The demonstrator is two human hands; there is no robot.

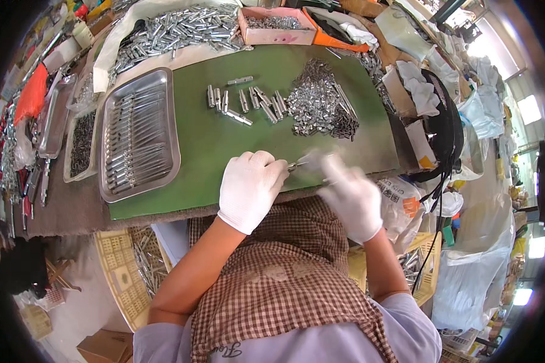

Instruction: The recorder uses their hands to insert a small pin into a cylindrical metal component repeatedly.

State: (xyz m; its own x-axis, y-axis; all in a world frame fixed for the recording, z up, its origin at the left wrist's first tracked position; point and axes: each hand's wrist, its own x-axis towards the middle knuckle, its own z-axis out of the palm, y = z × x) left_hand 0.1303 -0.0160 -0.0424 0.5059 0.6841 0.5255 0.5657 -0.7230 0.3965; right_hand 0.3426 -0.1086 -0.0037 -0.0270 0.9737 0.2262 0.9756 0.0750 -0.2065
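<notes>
My left hand (251,187), in a white knitted glove, is closed near the front edge of the green work mat (206,163). Its fingers pinch a thin metal piece (295,165), whose tip shows beside the fingertips. Close by on the right, my gloved right hand (352,196) is smeared by motion, so its grip is unclear. Beyond both hands lie several loose metal cylinders (245,101) and a heap of small silvery metal parts (318,103). Dark slender pins (345,126) lie at the heap's right side.
A metal tray (174,139) on the left bears a row of slim metal tools. Behind the mat are a white bin (102,75) full of metal rods and a pink box (277,36) of small parts. Yellow crates (116,266) stand below the table.
</notes>
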